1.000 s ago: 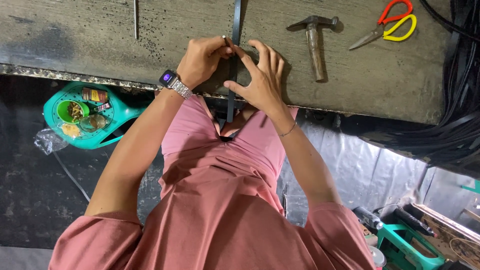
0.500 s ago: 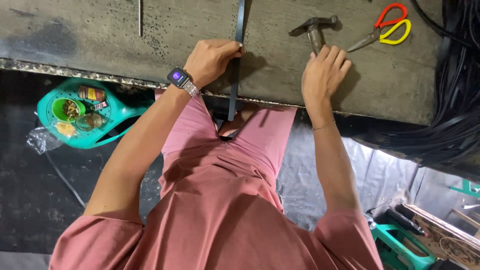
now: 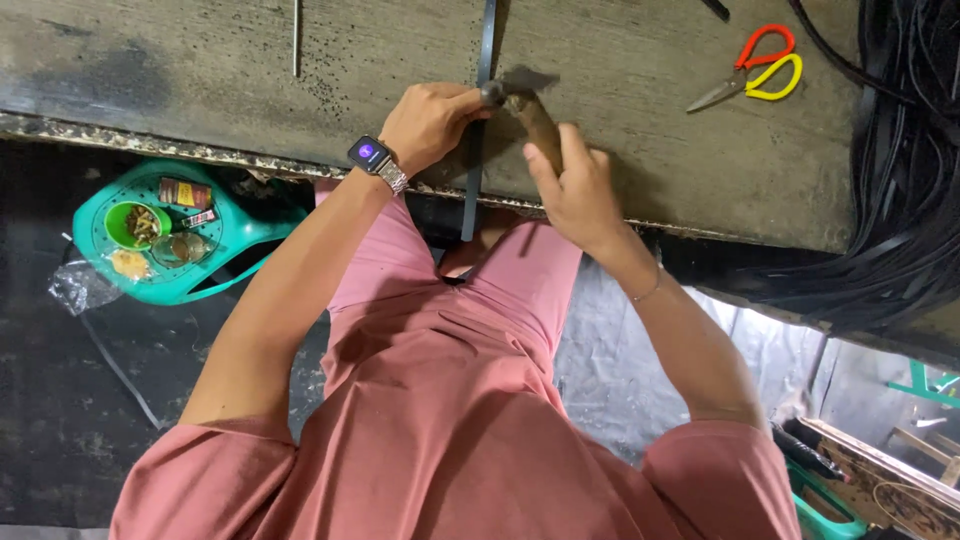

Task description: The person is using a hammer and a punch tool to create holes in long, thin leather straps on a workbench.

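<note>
A dark narrow strap (image 3: 486, 40) runs across the worn wooden bench (image 3: 200, 70) and hangs over its near edge. My left hand (image 3: 430, 120), with a watch on the wrist, pinches the strap against the bench top. My right hand (image 3: 575, 185) grips the wooden handle of a hammer (image 3: 525, 95). The hammer's metal head rests right beside my left fingers on the strap.
Red and yellow scissors (image 3: 755, 75) lie on the bench at the upper right. A thin metal rod (image 3: 297, 35) lies at the upper left. Black cables (image 3: 905, 170) pile on the right. A teal tray (image 3: 165, 240) with small items sits on the floor at left.
My right hand left the strap, reached right to the hammer, picked it up and brought it back beside my left hand. My left hand stayed on the strap.
</note>
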